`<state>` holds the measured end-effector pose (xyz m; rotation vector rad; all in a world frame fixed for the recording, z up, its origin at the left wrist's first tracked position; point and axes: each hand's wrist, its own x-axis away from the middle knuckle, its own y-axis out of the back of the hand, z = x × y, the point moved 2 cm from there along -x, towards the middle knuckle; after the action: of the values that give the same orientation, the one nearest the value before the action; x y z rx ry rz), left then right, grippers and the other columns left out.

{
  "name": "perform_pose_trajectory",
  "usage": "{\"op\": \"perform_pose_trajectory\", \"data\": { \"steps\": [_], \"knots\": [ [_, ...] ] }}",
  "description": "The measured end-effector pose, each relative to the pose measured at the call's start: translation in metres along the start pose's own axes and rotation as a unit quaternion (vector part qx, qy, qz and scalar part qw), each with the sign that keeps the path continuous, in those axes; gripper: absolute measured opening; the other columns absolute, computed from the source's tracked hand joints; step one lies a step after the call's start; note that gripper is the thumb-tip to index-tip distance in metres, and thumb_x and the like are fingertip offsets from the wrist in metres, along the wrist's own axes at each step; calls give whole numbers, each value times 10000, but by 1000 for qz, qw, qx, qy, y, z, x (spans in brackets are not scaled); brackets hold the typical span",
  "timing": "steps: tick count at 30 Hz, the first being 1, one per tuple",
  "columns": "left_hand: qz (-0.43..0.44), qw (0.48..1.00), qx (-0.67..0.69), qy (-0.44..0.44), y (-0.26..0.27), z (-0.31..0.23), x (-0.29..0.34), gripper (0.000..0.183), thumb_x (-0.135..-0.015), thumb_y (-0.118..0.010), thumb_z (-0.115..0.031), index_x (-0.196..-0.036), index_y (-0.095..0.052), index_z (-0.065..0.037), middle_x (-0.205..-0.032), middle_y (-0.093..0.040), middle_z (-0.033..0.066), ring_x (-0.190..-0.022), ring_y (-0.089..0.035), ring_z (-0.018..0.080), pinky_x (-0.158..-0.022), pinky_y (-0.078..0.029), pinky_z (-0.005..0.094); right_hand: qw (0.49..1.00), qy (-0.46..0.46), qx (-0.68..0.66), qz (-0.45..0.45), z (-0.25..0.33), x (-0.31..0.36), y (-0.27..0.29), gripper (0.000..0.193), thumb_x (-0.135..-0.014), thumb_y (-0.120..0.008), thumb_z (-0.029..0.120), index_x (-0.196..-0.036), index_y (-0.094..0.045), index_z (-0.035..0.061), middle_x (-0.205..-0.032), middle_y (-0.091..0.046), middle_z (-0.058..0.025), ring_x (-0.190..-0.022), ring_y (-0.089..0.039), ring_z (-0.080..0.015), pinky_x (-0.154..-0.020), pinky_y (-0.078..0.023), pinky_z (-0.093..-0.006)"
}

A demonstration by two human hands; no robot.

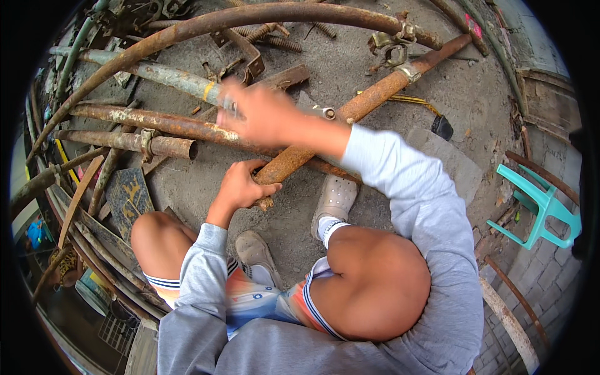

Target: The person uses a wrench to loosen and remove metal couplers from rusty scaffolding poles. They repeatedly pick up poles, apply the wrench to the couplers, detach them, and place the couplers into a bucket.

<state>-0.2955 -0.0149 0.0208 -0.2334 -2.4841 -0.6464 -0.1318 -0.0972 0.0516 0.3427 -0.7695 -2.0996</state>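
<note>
Low in front of me, my left hand (pixel 240 187) grips the near end of a rusty pipe (pixel 375 97), thumb and fingers around it. That pipe slants away to the far right, lying across another rusty pipe (pixel 156 120), and carries a metal clamp (pixel 410 74) near its far end. My right hand (pixel 256 115) is smeared by motion above the crossed pipes. It hides the end of a grey pipe (pixel 156 74) with a yellow band, and whether it holds anything does not show. A small metal fitting (pixel 328 113) sits just past my right wrist.
A long bent rusty pipe (pixel 250 15) arches across the far side. A shorter pipe with a coupler (pixel 147 147) lies at left. A tape measure (pixel 442 127) is on the ground, right of the slanted pipe. Further right stands a turquoise plastic stool (pixel 540 212).
</note>
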Motion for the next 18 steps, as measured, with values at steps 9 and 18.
{"op": "perform_pose_trajectory", "data": {
  "steps": [9, 18],
  "knots": [
    [41, 998, -23, 47, 7, -15, -2, 613, -667, -869, -342, -1116, -710, 45, -978, -733, 231, -889, -734, 310, -815, -549, 386, 986, 116, 102, -60, -22, 222, 13, 172, -824, -748, 267, -848, -664, 119, -847, -598, -40, -915, -578, -238, -905, -420, -445],
    [38, 998, -44, 39, 9, -10, -1, 575, -680, -856, -335, -1091, -707, 38, -923, -723, 198, -842, -702, 256, -789, -537, 367, 818, -292, -385, -312, -70, 276, 19, 308, -951, -523, -87, -1249, -499, -13, -972, -629, -117, -699, -636, -144, -579, -564, -269]
  ]
}}
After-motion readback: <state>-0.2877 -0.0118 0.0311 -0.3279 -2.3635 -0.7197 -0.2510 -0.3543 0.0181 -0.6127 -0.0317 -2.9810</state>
